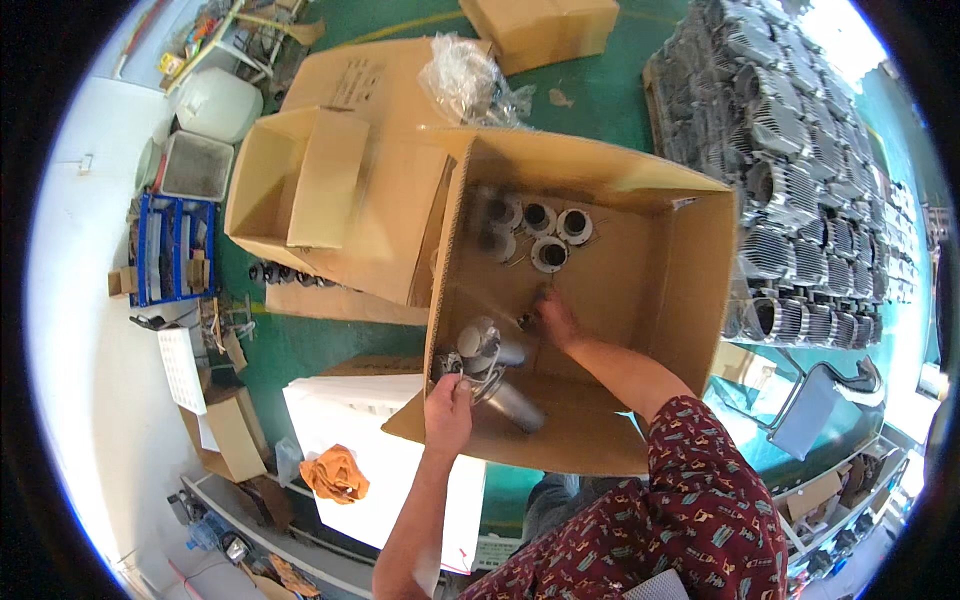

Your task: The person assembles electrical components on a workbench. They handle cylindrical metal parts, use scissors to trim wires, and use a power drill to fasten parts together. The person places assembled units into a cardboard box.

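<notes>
A large open cardboard box stands before me, with both my hands inside its opening. Near its left wall my left hand is closed, thumb and fingers pinching light-coloured cables beside silvery metal cylinders. The cylinders lie tilted in the near left part of the box. My right hand reaches down toward the box's middle, fingers curled round a small dark piece that I cannot make out. Just beyond it, several cylindrical parts with pale round flanges and dark openings stand upright on the box floor.
A smaller open carton and flattened cardboard lie to the left, with crumpled clear plastic at the back. Stacked finned metal housings rise on the right. An orange cloth rests on a white surface at the near left.
</notes>
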A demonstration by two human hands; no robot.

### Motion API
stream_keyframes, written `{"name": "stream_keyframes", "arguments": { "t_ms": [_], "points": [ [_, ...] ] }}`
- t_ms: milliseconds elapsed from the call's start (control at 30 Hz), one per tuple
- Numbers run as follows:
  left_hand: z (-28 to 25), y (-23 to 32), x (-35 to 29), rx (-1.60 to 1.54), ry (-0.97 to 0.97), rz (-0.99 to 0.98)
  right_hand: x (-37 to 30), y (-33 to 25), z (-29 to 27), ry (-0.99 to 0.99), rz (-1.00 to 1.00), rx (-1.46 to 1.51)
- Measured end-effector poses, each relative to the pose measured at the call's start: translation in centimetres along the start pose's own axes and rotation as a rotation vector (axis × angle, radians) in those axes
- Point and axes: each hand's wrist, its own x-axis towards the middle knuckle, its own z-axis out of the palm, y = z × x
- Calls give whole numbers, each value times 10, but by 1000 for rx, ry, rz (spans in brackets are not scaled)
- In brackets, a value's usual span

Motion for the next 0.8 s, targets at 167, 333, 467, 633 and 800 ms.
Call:
{"name": "stream_keyframes", "arguments": {
  "t_ms": [167,333,467,633,800],
  "points": [
    [-11,13,-45,-54,-23,125,-87,-35,-57,100,176,394],
    [-28,67,-127,78,29,429,-217,-113,-179,473,149,724],
    [-37,100,-200,316,145,830,-354,-151,-231,692,120,924],
    [-2,106,-261,483,24,1030,-527,-113,-208,956,282,953],
    [81,68,-288,568,-237,1049,-693,-69,-140,1185,611,944]
  ]
}}
